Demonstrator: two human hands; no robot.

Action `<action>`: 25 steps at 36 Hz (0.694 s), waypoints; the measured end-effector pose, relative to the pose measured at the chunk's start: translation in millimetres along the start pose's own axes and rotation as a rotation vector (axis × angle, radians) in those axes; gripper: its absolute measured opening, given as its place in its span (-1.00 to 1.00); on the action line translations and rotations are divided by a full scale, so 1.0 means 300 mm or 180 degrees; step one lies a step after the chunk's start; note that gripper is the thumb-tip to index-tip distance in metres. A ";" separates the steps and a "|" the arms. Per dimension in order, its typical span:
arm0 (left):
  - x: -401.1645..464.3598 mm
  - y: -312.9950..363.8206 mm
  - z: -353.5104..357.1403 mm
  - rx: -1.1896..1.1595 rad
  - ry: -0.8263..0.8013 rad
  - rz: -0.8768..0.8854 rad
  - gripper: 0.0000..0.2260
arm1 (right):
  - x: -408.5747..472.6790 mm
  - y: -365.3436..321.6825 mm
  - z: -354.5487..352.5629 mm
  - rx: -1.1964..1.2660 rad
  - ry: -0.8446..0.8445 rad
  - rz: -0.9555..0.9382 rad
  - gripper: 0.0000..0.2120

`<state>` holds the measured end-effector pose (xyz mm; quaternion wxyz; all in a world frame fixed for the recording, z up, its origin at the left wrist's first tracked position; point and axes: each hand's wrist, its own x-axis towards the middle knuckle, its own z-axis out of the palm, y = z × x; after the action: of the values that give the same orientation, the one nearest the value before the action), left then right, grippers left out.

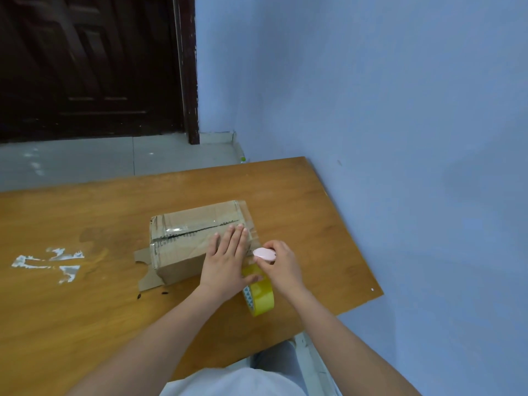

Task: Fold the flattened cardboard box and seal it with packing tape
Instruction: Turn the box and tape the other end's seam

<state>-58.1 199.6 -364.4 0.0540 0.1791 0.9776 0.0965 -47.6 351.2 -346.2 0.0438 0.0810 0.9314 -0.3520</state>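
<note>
Because the cardboard box (183,247) is thin, worn corrugated board, you should judge it light, fairly stiff along its panels but easily dented at the seam, and likely to slide on the smooth wooden table (85,310); hold it by pressing flat on the top near the end being taped, not by squeezing its sides. Your left hand (225,258) lies palm-down on the box's top at its right end, fingers straight and together. Your right hand (281,265) pinches a small pink oval cutter (264,253) just beside that end, where clear tape runs over the edge. The yellow tape roll (258,295) stands on edge below both hands, against the box's near right corner. The box sits mid-table, brown, its top seam dark and glossy with tape, a loose flap (144,270) projecting at its left end.
</note>
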 end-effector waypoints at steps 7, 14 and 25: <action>-0.001 -0.002 0.003 0.0024 0.0066 0.0034 -0.10 | 0.004 -0.014 0.005 -0.0078 0.0000 0.0003 -0.69; -0.003 0.000 0.000 0.0016 0.0060 0.0033 -0.11 | -0.002 -0.018 0.008 -0.0189 0.0013 0.0092 -0.71; -0.003 -0.001 0.003 0.0027 0.0062 0.0020 -0.11 | -0.016 -0.012 0.006 -0.0153 -0.0020 0.0127 -0.73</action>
<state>-57.2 199.3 -365.3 0.0434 0.1814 0.9779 0.0943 -43.5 346.7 -344.5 0.0557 0.0975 0.9377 -0.3288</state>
